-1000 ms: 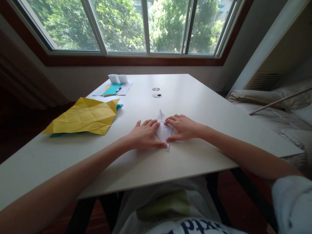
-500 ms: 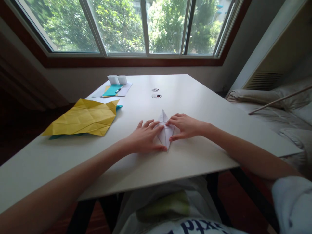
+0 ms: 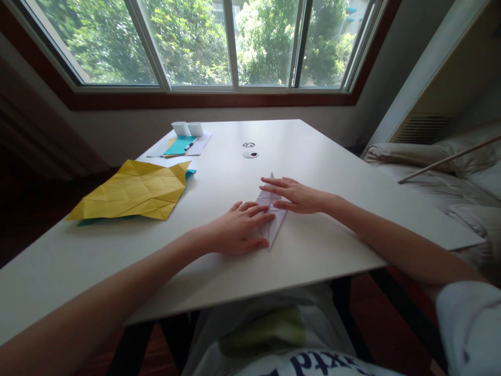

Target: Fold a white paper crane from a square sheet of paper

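A white table (image 3: 332, 172) under a window carries a creased yellow sheet (image 3: 133, 190) off to the left, well apart from the work. Near the front edge lies a narrow folded white paper (image 3: 274, 227) — a long diamond. The left hand (image 3: 235, 232) lies flat on its near half, fingers spread, likely pinning it down. The right hand (image 3: 297, 196) presses the far half with straight fingers — neither hand grips anything.

Bare forearms, white printed shirt
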{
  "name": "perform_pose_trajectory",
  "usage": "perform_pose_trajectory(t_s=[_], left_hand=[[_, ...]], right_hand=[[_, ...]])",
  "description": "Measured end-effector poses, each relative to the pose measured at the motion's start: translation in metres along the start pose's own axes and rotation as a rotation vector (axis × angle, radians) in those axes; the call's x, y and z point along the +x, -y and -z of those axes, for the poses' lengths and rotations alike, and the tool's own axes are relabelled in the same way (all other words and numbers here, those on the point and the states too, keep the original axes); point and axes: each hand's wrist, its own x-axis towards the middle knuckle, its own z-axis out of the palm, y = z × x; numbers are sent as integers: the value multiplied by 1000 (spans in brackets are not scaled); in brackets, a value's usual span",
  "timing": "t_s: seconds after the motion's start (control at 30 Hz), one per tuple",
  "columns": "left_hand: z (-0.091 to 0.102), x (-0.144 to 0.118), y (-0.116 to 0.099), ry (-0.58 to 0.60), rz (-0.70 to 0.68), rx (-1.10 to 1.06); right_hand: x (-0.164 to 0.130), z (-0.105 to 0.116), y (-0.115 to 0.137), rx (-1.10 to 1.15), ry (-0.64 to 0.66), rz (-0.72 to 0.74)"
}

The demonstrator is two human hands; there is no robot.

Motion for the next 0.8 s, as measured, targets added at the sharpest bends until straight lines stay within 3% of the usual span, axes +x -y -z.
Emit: perform_pose_trajectory(t_s=[0.27,0.8], left_hand=[[0,0,0,19,-14,-1],[1,0,-2,35,-9,0]], right_hand=[[0,-13,-3,177,228,-69],[7,-15,-31,100,228,-264]])
